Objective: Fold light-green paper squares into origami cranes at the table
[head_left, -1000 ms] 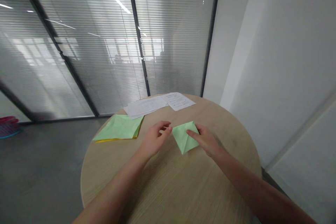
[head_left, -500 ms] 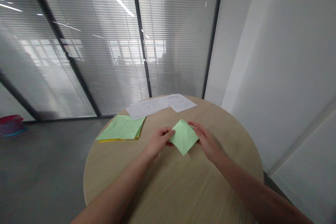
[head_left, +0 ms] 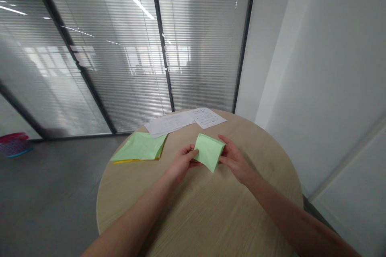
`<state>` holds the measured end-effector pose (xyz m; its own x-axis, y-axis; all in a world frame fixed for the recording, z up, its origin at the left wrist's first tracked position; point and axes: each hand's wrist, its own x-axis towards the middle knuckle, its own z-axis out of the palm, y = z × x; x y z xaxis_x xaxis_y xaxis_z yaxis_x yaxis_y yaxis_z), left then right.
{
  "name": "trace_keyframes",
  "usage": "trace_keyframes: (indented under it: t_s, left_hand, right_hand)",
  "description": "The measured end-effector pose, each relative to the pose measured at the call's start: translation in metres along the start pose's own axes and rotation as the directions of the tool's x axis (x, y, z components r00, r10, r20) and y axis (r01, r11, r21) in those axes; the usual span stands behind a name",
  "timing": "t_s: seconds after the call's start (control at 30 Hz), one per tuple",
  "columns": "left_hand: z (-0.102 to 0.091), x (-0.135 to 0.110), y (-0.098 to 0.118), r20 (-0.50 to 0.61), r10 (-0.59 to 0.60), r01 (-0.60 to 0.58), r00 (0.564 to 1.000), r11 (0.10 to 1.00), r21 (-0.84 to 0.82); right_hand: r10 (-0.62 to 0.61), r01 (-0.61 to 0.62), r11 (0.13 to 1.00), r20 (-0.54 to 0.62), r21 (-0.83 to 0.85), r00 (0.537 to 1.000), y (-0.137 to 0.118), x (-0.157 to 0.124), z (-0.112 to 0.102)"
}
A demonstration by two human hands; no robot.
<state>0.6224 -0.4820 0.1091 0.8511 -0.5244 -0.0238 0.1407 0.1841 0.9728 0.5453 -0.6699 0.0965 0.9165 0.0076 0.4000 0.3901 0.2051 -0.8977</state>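
Observation:
A small folded square of light green paper (head_left: pixel 209 150) is held over the table, tilted, with a corner pointing down toward me. My left hand (head_left: pixel 182 162) pinches its left edge, thumb on top and fingers underneath. At the right edge is my right hand (head_left: pixel 237 160), its index finger raised and spread away from the thumb. Its thumb side is at the paper's lower right edge; whether it touches there is hard to tell. Left of my hands lies a larger folded light green sheet (head_left: pixel 140 146) with a yellow sheet (head_left: pixel 129 161) showing beneath.
White printed sheets (head_left: pixel 171 123) overlap near the far edge of the round wooden table (head_left: pixel 193 217). Behind stands a glass partition with blinds (head_left: pixel 199 48), and a white wall (head_left: pixel 331 68) is at the right. A red and blue basket (head_left: pixel 14 145) is on the floor at far left.
The small green paper has turned from a diamond to a more square-on position and shifted slightly left. My right hand's fingers have spread, and its thumb has left the paper's top face.

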Motion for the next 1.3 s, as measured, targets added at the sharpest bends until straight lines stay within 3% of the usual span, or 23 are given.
trace_keyframes:
  t_s: [0.23,0.4,0.63,0.77,0.93,1.1,1.2,1.3]
  left_hand:
    - [0.001,-0.003,0.005,0.050,-0.108,0.114,0.993,0.986,-0.119]
    - [0.000,-0.002,0.005,0.106,-0.166,0.179,0.980,0.975,-0.128]
    - [0.001,-0.003,0.001,0.114,-0.119,0.133,0.986,0.984,-0.123]
    - [0.004,-0.005,0.000,0.051,-0.129,0.133,0.990,0.986,-0.103]
    - [0.005,-0.003,-0.001,-0.042,-0.031,0.028,0.999,0.997,-0.069]
    - [0.002,-0.002,-0.002,-0.087,0.144,-0.136,0.986,0.986,0.097]
    - [0.003,-0.003,-0.001,-0.083,0.175,-0.159,0.981,0.972,0.172]
    - [0.004,-0.003,0.001,-0.082,0.204,-0.183,0.976,0.961,0.207]
  right_hand:
    - [-0.023,0.024,1.000,0.050,-0.012,0.998,-0.001,-0.001,-0.001]
    - [-0.021,0.022,0.998,0.011,-0.062,1.000,0.001,0.001,-0.001]
    - [0.093,-0.098,0.991,-0.056,-0.093,0.994,-0.002,0.001,0.004]
    - [0.031,-0.044,0.985,-0.076,-0.169,0.997,0.005,0.003,0.000]
    - [-0.129,-0.009,0.888,-0.269,-0.460,0.954,0.010,0.007,-0.015]
    - [-0.034,-0.029,0.832,-0.102,-0.554,0.994,0.006,0.007,-0.018]
    - [0.036,-0.048,0.875,-0.035,-0.481,0.999,0.000,0.005,-0.012]
    - [0.246,-0.217,0.926,0.059,-0.310,0.967,-0.008,0.000,-0.009]
